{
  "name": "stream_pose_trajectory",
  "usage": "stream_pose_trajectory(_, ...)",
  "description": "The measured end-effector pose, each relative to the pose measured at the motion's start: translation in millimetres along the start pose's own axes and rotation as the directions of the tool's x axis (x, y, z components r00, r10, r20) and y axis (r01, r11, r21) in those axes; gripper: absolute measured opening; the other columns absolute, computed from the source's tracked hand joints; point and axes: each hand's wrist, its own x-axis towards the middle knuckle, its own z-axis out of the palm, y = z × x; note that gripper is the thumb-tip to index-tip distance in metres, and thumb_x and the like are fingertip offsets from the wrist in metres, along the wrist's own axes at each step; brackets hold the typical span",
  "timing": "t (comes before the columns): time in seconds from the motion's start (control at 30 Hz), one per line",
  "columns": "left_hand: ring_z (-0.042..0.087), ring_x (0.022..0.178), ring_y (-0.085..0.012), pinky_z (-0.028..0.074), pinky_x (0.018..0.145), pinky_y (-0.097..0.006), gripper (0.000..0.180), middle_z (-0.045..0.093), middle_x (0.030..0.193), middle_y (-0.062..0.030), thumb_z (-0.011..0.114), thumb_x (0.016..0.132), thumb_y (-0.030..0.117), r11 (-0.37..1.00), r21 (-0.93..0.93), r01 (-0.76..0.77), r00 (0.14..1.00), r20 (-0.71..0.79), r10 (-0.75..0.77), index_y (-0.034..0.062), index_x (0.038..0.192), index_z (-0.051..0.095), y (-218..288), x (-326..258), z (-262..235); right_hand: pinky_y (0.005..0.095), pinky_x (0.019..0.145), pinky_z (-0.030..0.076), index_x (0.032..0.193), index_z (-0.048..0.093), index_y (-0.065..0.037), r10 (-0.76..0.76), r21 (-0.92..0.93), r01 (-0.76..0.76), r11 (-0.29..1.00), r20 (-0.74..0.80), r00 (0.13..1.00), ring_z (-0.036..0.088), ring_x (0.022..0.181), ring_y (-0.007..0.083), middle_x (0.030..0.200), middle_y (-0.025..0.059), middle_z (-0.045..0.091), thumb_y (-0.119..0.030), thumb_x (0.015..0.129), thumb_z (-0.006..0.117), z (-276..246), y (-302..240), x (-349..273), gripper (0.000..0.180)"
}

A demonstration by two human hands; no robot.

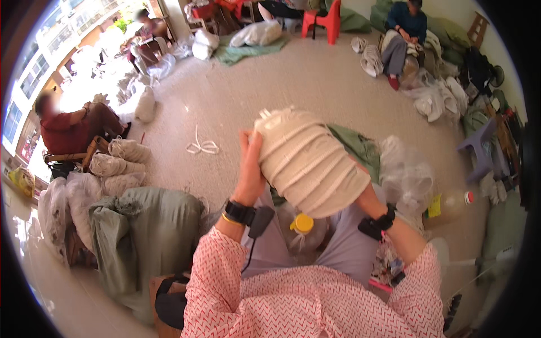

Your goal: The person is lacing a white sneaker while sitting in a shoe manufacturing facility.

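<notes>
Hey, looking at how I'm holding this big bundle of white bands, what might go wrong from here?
The bundle is bulky and held up in the air, with your left hand on one side and your right hand mostly hidden under it, so it may slip. If it drops, it would likely land on the yellow-capped bottle in your lap. Loose band ends at its top could also work free.

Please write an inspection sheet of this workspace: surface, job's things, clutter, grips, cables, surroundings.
Surface: pale speckled floor; no table seen.
Job's things: cream ribbed bundle, raised above the lap.
Clutter: yellow-capped bottle, green sacks, clear plastic bags, white strap.
Grips: left hand flat against the bundle's side; right hand mostly hidden beneath it.
Cables: black cord hanging below the left wrist.
Surroundings: seated persons, red stool, purple stool.
</notes>
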Motion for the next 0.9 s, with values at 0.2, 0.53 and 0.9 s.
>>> stream_pose_trajectory(0.2,0.055,0.112,-0.0122,0.051,0.093,-0.034,0.027,0.059,0.119,-0.0063,0.056,0.108,0.034,0.987,0.118,-0.113,0.988,0.118,0.099,0.0157,0.124,0.044,17.6,-0.6,-27.5,0.0400,0.099,0.051,0.142,0.054,-0.001,-0.234,-0.438,0.352,0.827,0.301,0.924,0.060,0.115,0.0385,0.131,0.0169,0.064,-0.010,0.089,0.071,11.1,-1.2,5.1,0.056)
stream_pose_trajectory(0.53,0.049,0.135,-0.0236,0.039,0.113,-0.040,0.040,0.054,0.145,-0.0170,0.060,0.104,0.027,0.880,0.388,-0.274,0.947,0.269,0.177,0.0088,0.135,0.045,-7.2,-34.4,-31.3,0.0322,0.097,0.051,0.138,0.058,0.001,0.096,0.248,-0.195,0.949,0.361,0.928,0.058,0.115,0.0085,0.129,0.0136,0.070,-0.007,0.099,0.066,53.7,82.4,-21.2,0.040)
stream_pose_trajectory(0.9,0.049,0.136,-0.0281,0.038,0.115,-0.044,0.047,0.050,0.150,-0.0201,0.064,0.101,0.027,0.954,0.280,-0.111,0.959,0.283,0.028,0.0088,0.137,0.039,-17.1,-55.6,-40.1,0.0389,0.082,0.056,0.118,0.066,0.001,0.341,-0.530,-0.024,0.848,0.510,0.790,0.074,0.095,0.0295,0.106,0.0225,0.074,-0.004,0.090,0.067,34.3,54.8,-25.0,0.029)
